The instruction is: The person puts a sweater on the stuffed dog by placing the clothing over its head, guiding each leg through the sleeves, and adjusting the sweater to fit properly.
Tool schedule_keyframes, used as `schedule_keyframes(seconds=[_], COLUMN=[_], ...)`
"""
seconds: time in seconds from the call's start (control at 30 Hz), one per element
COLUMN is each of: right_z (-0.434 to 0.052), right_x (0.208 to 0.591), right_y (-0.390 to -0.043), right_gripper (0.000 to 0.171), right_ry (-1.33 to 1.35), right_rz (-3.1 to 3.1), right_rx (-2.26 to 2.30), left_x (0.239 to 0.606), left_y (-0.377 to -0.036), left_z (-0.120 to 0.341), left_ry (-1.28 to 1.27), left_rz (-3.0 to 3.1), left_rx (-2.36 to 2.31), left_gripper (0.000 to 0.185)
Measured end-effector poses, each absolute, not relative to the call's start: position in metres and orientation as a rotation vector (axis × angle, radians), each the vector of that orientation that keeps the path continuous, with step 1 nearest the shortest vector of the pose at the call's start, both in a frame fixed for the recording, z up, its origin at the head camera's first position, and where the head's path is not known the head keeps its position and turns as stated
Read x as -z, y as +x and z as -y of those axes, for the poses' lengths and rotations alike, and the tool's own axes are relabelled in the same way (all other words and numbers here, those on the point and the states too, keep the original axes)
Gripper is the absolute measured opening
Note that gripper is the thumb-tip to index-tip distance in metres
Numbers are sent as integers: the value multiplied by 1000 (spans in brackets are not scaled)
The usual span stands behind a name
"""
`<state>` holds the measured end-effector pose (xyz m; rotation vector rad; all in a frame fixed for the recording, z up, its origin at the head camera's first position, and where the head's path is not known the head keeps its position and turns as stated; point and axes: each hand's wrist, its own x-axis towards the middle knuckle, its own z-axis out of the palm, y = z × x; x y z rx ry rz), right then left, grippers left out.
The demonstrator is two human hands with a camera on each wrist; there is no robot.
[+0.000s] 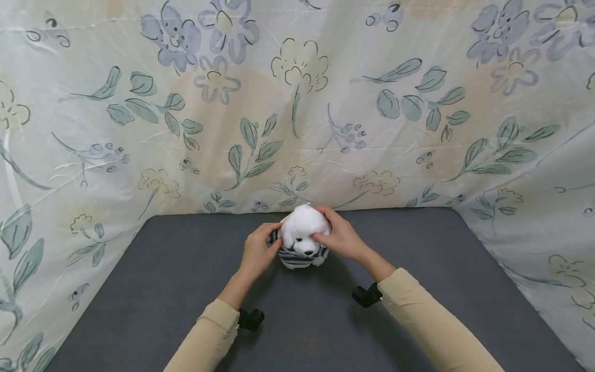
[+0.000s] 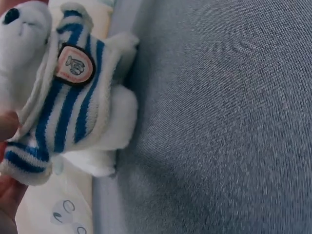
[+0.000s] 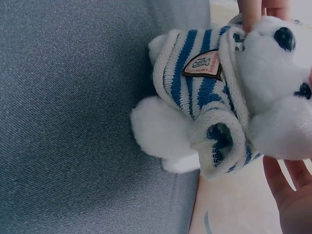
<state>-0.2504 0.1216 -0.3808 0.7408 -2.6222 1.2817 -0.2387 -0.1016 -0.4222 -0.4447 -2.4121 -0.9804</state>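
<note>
A white plush dog point(image 1: 305, 222) in a blue-and-white striped knit sweater point(image 2: 68, 112) sits upright at the far side of the grey table, facing the head camera. My left hand point(image 1: 259, 250) holds its side, the thumb in front near the sleeve and the fingers behind. With my right hand point(image 1: 344, 236) I grip the other side of its head, thumb across the cheek by the eye. A pink patch point(image 3: 204, 64) with a dark border shows on the sweater's chest. In both wrist views the dog's feet touch the table.
The grey table top point(image 1: 186, 289) spreads out around the dog. Behind it and along both sides hangs a floral cloth point(image 1: 260, 150). Black wrist cameras point(image 1: 251, 320) sit at both cuffs.
</note>
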Motion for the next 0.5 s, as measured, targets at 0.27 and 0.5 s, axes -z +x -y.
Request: schedule_keyframes(seconds=[0.27, 0.5], right_z=[-121, -120], right_x=[382, 384], right_y=[-250, -249], right_gripper=[57, 66], right_ry=[741, 767], right_rz=[2620, 2616], right_rx=[-1305, -1252], left_x=[430, 430], left_y=[-240, -237], left_z=[93, 93], left_ry=[-354, -344], left_rz=[2498, 2525], left_rx=[927, 925], left_gripper=[26, 28])
